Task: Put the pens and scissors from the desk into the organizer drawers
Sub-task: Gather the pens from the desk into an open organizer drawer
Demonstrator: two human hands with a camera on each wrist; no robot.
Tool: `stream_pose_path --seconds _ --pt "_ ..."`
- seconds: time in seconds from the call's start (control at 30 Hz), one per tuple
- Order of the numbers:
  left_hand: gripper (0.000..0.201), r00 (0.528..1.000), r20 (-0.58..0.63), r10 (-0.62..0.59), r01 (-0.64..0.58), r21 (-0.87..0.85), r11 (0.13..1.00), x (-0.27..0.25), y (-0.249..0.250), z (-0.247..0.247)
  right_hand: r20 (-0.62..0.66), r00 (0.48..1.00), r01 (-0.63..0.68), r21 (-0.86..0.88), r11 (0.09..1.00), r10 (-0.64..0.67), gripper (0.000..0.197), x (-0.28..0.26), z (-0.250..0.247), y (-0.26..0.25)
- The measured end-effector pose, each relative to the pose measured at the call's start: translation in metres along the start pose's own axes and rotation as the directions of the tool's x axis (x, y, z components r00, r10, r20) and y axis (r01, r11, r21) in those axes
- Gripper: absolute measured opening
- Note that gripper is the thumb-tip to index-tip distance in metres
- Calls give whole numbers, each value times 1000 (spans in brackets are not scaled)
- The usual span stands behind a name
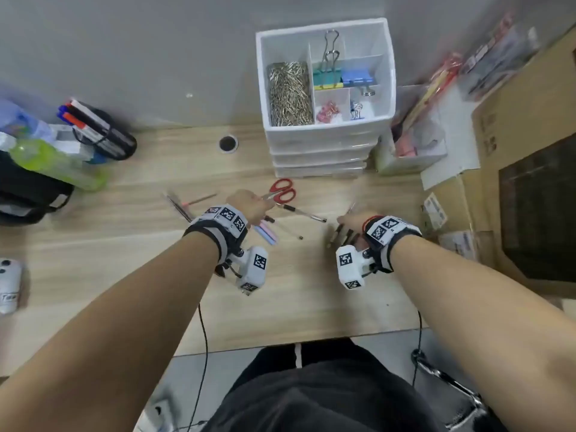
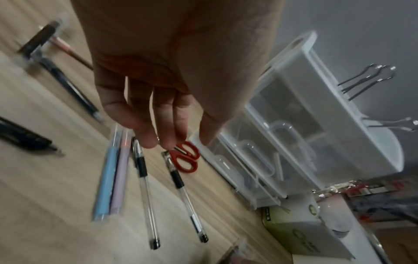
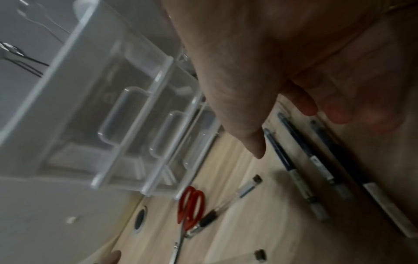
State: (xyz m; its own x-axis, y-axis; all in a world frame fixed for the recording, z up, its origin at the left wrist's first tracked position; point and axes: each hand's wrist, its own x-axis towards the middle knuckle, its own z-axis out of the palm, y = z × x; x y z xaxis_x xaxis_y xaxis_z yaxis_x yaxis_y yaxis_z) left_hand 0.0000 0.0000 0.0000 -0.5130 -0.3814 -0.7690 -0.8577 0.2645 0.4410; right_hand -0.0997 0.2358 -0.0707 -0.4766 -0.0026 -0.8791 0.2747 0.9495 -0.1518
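While both my hands hang over the worktop [image 1: 131, 294], nothing has gone into the organizer [image 1: 324, 126] yet, and I take the organizer as my landmark. Its drawers [image 2: 260, 157] all look pushed in, so I judge one must be pulled out before anything can be stowed.

The scissors [image 1: 282, 190] lie just in front of the organizer, red handles toward it and blades pointing away to the left, which leaves the handles easy to take. My left hand [image 2: 181, 75] hovers in front of the organizer just above the scissors, fingers [image 2: 147, 137] hanging straight and relaxed, released, gripping nothing; from the wrist view they seem clear of the blades, though the head view cannot settle that.

Two clear pens [image 2: 144, 187] with black grips lie side by side in front of the scissors, and a blue and pink pair [image 2: 113, 178] lies beside them, farther from the organizer. More pens lie off to the front left of the organizer.

My right hand [image 3: 260, 80] hovers in front of the organizer toward its right side, loose and empty, over a row of dark blue pens [image 3: 300, 169] that lie parallel, so I judge they could be gathered in one sweep.

Their white labels are too blurred to read, and I can make out no other writing on the task's things.
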Motion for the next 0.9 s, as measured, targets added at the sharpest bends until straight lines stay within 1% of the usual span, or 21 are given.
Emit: stream_pose_path --seconds 0.03,0.07,0.1,0.13,0.17,0.2,0.23,0.3,0.33,0.37,0.47,0.5,0.53,0.6,0.67,0.77,0.83,0.9 --pt "33 1000 18 -18 18 -7 1000 3 2 3 22 1000 -4 13 1000 3 42 5 0 1" --pt "30 999 23 -32 32 -13 999 5 5 7 14 1000 -24 -9 1000 25 47 12 0 -1" --pt "30 999 29 -40 40 -17 999 7 7 11 27 999 -42 -42 998 43 64 24 3 1" --pt "30 998 34 -54 56 -52 997 9 7 15 34 996 -80 -55 995 82 91 57 14 12" --pt "30 998 30 -50 51 -65 997 9 8 19 23 996 -88 -90 992 91 112 79 23 20" --pt "28 998 43 -54 57 -69 996 11 7 23 8 995 -98 -97 990 99 116 85 28 21" --pt "25 995 70 -70 75 -71 995 13 7 25 0 996 -92 -104 990 93 104 88 31 19" --pt "21 989 92 -112 121 -101 988 15 5 28 -28 999 -28 -175 984 24 53 30 18 -11" --pt "24 989 94 -118 128 -115 985 15 6 29 -68 998 2 -181 984 -14 35 16 13 -21" --pt "29 987 96 -127 138 -118 983 17 5 29 -106 993 32 -165 986 -50 27 13 11 -27" --pt "32 978 132 -159 178 -142 974 19 3 31 -183 980 45 -206 978 -83 15 12 10 -36" --pt "30 980 135 -147 165 -135 977 21 3 30 -198 974 58 -234 971 -106 12 11 9 -37" --pt "31 982 140 -125 141 -112 984 26 2 30 -201 974 52 -230 972 -100 12 12 8 -38" --pt "34 987 141 -82 96 -95 991 27 2 29 -214 967 95 -203 975 -139 16 12 6 -39" --pt "28 988 135 -73 86 -92 992 31 0 25 -209 949 197 -187 962 -235 25 12 7 -46" --pt "24 992 118 -39 49 -88 995 40 -6 20 -191 902 320 -311 895 -388 24 6 16 -60" --pt "26 991 127 -32 49 -132 990 41 -10 18 -174 887 340 -379 861 -427 26 7 26 -65" --pt "27 991 129 -26 51 -193 980 39 -15 15 -163 893 318 -431 845 -419 25 6 36 -71"
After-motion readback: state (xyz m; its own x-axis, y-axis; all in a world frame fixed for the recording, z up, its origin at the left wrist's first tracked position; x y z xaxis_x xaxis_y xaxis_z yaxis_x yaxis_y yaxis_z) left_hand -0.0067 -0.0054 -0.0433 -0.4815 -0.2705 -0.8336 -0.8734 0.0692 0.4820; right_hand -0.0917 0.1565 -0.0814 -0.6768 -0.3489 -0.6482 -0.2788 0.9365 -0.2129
